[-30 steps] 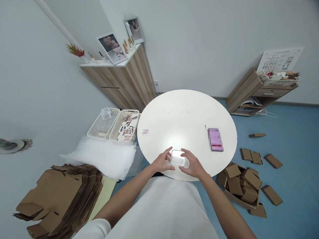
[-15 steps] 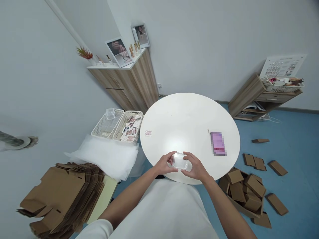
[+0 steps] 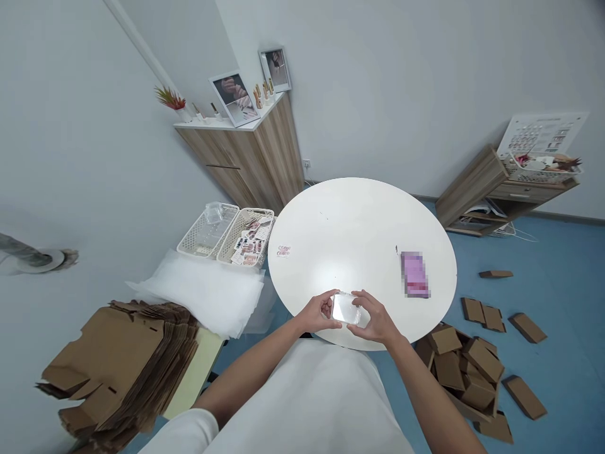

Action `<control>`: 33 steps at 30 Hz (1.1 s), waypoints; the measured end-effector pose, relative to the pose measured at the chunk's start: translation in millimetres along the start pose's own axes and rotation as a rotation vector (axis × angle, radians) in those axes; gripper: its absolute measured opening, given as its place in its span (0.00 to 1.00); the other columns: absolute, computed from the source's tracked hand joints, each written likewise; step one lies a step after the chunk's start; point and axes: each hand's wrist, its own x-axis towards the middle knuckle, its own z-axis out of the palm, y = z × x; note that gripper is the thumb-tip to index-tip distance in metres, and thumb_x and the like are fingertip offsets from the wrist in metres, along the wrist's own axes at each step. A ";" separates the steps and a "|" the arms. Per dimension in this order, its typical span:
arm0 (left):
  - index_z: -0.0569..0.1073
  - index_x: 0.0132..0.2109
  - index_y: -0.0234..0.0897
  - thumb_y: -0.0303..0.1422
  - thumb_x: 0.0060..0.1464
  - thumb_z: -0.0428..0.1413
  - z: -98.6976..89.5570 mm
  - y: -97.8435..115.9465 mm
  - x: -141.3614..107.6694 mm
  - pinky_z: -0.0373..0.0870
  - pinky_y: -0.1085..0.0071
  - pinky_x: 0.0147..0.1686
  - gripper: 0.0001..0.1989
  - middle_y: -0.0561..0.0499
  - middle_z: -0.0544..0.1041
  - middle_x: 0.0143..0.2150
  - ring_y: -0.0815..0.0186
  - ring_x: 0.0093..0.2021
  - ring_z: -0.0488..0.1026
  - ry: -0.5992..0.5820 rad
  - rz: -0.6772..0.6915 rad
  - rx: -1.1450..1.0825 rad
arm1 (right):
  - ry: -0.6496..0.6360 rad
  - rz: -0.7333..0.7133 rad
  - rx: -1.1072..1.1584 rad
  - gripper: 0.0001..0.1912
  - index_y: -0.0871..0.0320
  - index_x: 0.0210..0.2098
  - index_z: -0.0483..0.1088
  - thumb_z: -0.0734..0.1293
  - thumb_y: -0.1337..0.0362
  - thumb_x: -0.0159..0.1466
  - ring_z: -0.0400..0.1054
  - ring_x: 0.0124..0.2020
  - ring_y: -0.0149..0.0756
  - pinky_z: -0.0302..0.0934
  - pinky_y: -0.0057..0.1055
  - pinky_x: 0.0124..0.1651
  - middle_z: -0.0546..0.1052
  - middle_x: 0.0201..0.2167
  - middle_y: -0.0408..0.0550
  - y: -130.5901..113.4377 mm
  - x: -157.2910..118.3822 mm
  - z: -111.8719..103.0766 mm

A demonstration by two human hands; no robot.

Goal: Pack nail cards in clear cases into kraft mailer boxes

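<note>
Between my two hands, near the front edge of the white round table [image 3: 359, 214], is a small clear plastic box [image 3: 346, 309]. My left hand [image 3: 320, 313] grips its left side with thumb and fingers. On the opposite side my right hand [image 3: 375, 316] is closed round the right edge, fingertips on the top and thumb below. Light glints off the box's flat face; whether anything lies inside, I cannot tell. A small card with pink pieces [image 3: 283, 251] lies at the table's left, and a blurred purple item [image 3: 415, 275] at its right.
Left of the table stand a basket of cards [image 3: 249, 243] and a basket of clear plastic [image 3: 208, 230]. White sheets [image 3: 198, 290] and stacked flat cardboard [image 3: 113, 366] are nearer. A carton of brown boxes [image 3: 466, 369] sits at the right, with several loose boxes on the floor.
The clear box and both hands have shifted slightly right, and the box's face now catches more light. The camera view has moved a little. Both hands keep their hold.
</note>
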 end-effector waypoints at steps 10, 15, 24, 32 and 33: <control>0.55 0.59 0.42 0.32 0.36 0.64 3.1 -10.4 -2.4 0.62 0.75 0.28 0.42 0.54 0.66 0.31 0.74 0.27 0.65 0.003 -0.119 -0.150 | 0.043 0.063 0.113 0.22 0.54 0.40 0.63 0.67 0.59 0.45 0.64 0.47 0.45 0.60 0.42 0.47 0.71 0.43 0.52 -8.1 4.6 -2.6; 0.55 0.59 0.44 0.30 0.36 0.63 0.9 -11.1 2.0 0.62 0.74 0.30 0.42 0.52 0.67 0.36 0.74 0.29 0.66 0.014 -0.143 -0.225 | 0.066 0.101 0.119 0.22 0.55 0.40 0.63 0.67 0.59 0.46 0.66 0.44 0.45 0.61 0.40 0.44 0.71 0.42 0.52 -8.5 8.0 -6.2; 0.69 0.40 0.34 0.27 0.38 0.59 9.6 -32.2 -3.8 0.65 0.72 0.32 0.18 0.54 0.69 0.27 0.71 0.28 0.70 0.188 -0.286 -0.295 | -0.023 0.130 0.073 0.21 0.54 0.41 0.63 0.67 0.56 0.47 0.66 0.43 0.43 0.61 0.38 0.42 0.70 0.44 0.52 -9.8 0.6 -10.7; 0.70 0.35 0.35 0.26 0.37 0.58 12.4 -41.1 -4.8 0.66 0.73 0.30 0.13 0.56 0.68 0.27 0.73 0.24 0.69 0.214 -0.294 -0.217 | -0.013 0.511 0.240 0.21 0.55 0.29 0.65 0.51 0.47 0.60 0.68 0.27 0.37 0.60 0.33 0.33 0.72 0.23 0.44 -2.5 15.5 -8.9; 0.70 0.34 0.34 0.26 0.37 0.58 12.2 -41.2 -5.5 0.66 0.73 0.30 0.12 0.56 0.68 0.27 0.73 0.24 0.69 0.204 -0.290 -0.213 | 0.009 0.571 0.302 0.24 0.55 0.27 0.65 0.49 0.45 0.60 0.68 0.25 0.36 0.60 0.33 0.32 0.71 0.20 0.44 -0.7 18.6 -6.7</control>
